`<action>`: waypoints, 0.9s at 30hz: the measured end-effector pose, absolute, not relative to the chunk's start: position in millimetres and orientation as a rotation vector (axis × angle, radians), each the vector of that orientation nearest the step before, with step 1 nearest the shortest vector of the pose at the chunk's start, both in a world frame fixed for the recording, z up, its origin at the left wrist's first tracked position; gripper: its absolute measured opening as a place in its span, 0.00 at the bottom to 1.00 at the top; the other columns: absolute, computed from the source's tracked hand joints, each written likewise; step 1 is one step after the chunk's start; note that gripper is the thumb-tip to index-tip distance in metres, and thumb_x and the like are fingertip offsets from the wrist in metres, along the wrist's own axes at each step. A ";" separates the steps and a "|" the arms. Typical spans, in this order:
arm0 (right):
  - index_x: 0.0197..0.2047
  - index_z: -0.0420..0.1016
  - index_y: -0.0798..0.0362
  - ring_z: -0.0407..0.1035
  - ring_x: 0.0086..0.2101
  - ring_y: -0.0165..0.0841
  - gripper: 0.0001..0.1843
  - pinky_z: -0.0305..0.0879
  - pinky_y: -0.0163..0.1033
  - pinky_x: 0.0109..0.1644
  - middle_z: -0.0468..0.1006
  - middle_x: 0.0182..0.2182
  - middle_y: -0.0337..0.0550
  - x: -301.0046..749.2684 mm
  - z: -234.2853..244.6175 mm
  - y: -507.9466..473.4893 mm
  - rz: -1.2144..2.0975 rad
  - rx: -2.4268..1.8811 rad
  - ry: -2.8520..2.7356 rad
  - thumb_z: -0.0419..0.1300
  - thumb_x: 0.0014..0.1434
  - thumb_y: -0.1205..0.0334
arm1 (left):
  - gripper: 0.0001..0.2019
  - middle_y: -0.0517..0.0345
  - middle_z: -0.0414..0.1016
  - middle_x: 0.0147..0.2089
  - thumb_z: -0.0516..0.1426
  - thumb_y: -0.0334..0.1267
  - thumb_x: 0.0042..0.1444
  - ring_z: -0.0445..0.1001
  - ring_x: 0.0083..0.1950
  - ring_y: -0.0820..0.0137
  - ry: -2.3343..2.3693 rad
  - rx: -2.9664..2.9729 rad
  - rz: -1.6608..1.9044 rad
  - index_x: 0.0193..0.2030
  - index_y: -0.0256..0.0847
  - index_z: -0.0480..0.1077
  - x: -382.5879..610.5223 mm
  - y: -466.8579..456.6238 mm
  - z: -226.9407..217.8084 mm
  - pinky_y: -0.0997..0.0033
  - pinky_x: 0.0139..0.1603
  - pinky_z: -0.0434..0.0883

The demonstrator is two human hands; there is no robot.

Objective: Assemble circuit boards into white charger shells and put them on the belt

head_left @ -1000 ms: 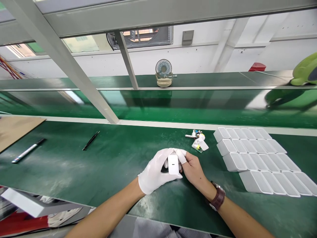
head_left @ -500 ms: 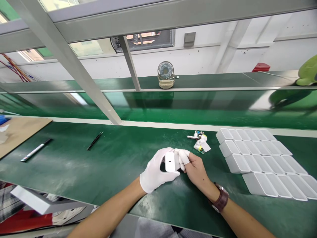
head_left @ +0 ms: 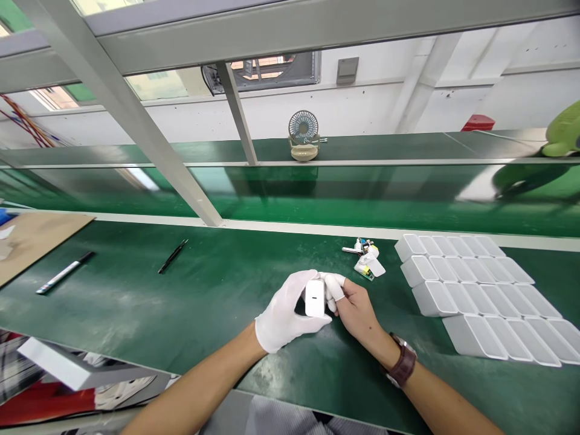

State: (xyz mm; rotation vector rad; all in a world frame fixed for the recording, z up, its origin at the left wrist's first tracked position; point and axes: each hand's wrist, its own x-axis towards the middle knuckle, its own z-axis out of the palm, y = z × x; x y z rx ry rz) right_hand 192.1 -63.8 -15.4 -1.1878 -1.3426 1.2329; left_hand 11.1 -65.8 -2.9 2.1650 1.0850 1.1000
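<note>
A small white charger housing (head_left: 315, 298) with a slot on its face is held upright just above the green bench mat (head_left: 203, 302). My left hand (head_left: 285, 314), in a white glove, is wrapped round its left side. My right hand (head_left: 356, 308), bare with white finger cots and a brown wristwatch, pinches its right side. Both hands are closed on it.
Rows of empty white housings (head_left: 471, 290) lie to the right. A small circuit board with loose parts (head_left: 368, 260) sits behind my hands. Tweezers (head_left: 172, 256), a marker pen (head_left: 63, 273) and a cardboard sheet (head_left: 31, 241) lie left. A desk fan (head_left: 302, 135) stands beyond the conveyor.
The housing has been turned slightly between my fingers; both hands stay in the same place on the mat.
</note>
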 end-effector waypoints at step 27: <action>0.46 0.78 0.51 0.74 0.38 0.37 0.16 0.73 0.42 0.48 0.79 0.38 0.45 192.8 -19.0 -63.7 1.142 -1.087 -1.349 0.55 0.68 0.49 | 0.21 0.47 0.75 0.55 0.60 0.31 0.58 0.75 0.56 0.60 1.112 2.360 1.246 0.59 0.43 0.68 7.5 -52.3 2.5 0.55 0.56 0.76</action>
